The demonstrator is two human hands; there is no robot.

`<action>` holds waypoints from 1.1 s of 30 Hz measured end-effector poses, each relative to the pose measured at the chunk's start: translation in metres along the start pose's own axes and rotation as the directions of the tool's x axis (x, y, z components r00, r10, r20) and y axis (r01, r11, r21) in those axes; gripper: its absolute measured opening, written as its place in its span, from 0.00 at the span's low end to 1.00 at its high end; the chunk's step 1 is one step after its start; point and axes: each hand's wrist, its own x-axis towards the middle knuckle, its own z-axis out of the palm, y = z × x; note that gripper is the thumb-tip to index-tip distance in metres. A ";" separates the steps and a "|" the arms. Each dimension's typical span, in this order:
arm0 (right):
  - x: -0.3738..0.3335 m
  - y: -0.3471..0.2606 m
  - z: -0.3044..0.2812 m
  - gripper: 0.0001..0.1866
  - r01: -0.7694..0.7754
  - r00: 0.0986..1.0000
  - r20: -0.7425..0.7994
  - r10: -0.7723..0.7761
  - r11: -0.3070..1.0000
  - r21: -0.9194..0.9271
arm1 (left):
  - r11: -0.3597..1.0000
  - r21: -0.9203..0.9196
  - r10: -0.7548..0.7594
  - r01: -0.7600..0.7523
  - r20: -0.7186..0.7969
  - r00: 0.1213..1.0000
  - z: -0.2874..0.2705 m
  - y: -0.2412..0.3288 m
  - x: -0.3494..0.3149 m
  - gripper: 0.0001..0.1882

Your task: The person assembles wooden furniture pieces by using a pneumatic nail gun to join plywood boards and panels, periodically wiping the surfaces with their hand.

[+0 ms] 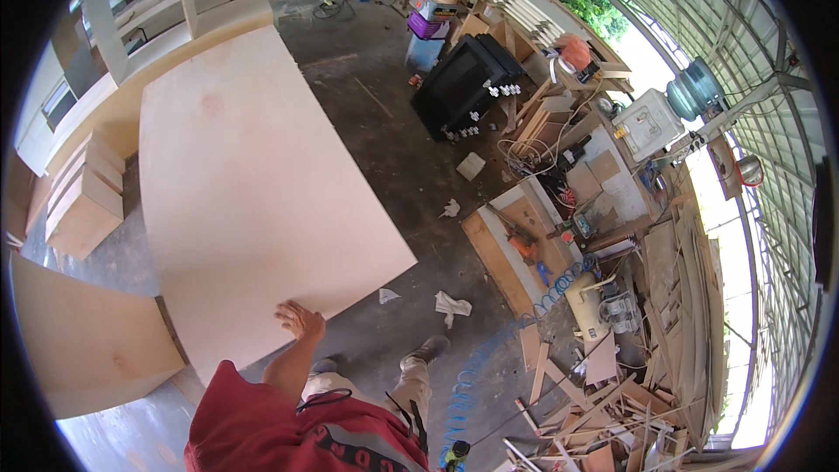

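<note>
My left hand [300, 321] rests on the near edge of a large pale plywood panel [253, 157], its fingers spread on the top face. The bare forearm comes out of a red sleeve. My right hand is not in view. At the lower edge, beside my body, shows the end of a green and black tool [455, 452]; what holds it is hidden. A coiled blue air hose [468, 385] runs close by it. Left of the panel stands a curved-looking plywood piece [96, 341], with several box-like wooden pieces [87, 197] beyond.
A tan air compressor [585, 306] stands right, beside a low wooden bench [498, 253] with tools. Wood offcuts [612, 419] pile up at lower right. A black cabinet-like object [463, 87] stands farther back. White rags [452, 304] lie on the dark floor near my feet.
</note>
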 end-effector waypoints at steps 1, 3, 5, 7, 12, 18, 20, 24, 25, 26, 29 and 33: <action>0.014 0.000 -0.011 0.32 0.004 1.000 -0.013 -0.004 1.000 0.019 | 1.000 -0.011 -0.004 0.004 -0.011 1.000 0.000 0.023 -0.007 0.46; 0.044 -0.007 -0.035 0.30 0.063 0.997 -0.056 -0.059 0.995 0.072 | 0.998 -0.048 -0.040 0.037 -0.058 0.998 0.001 0.052 0.009 0.46; 0.082 -0.018 -0.077 0.30 0.113 0.980 -0.175 -0.090 0.985 0.128 | 0.994 -0.100 -0.045 0.043 -0.018 0.999 0.008 0.096 0.005 0.47; 0.127 -0.042 -0.127 0.23 0.091 0.985 -0.166 -0.053 0.970 0.226 | 0.980 -0.198 -0.014 0.021 0.035 0.999 0.006 0.140 -0.006 0.44; 0.198 -0.147 -0.249 0.23 0.076 0.997 -0.037 -0.071 0.987 0.139 | 0.946 -0.302 0.130 -0.121 0.010 0.991 -0.015 0.181 -0.005 0.33; 0.279 -0.238 -0.309 0.19 0.151 0.988 0.017 -0.152 0.985 0.079 | 0.942 -0.331 -0.003 -0.062 -0.193 0.981 -0.033 0.232 0.019 0.39; 0.303 -0.255 -0.308 0.19 0.169 0.985 0.012 -0.170 0.984 0.059 | 0.937 -0.348 -0.043 -0.023 -0.182 0.982 -0.035 0.254 0.032 0.43; 0.345 -0.292 -0.312 0.16 0.053 0.992 0.105 -0.068 0.989 0.134 | 0.980 -0.148 -0.149 0.129 -0.135 0.980 -0.043 0.309 0.065 0.56; 0.359 -0.289 -0.311 0.16 0.018 0.991 0.129 -0.045 0.979 0.203 | 0.983 -0.094 -0.169 0.158 -0.124 0.978 -0.041 0.324 0.075 0.58; 0.362 -0.304 -0.309 0.15 -0.022 0.986 0.167 -0.024 0.963 0.269 | 0.981 -0.034 -0.196 0.193 -0.121 0.973 -0.041 0.327 0.088 0.60; 0.368 -0.355 -0.309 0.14 -0.079 0.980 0.196 0.021 0.952 0.296 | 0.987 0.046 -0.138 0.151 -0.214 0.967 -0.041 0.314 0.121 0.58; 0.363 -0.451 -0.326 0.11 -0.167 0.969 0.235 0.081 0.912 0.375 | 1.000 0.010 0.000 0.002 -0.219 0.976 -0.070 0.316 0.133 0.56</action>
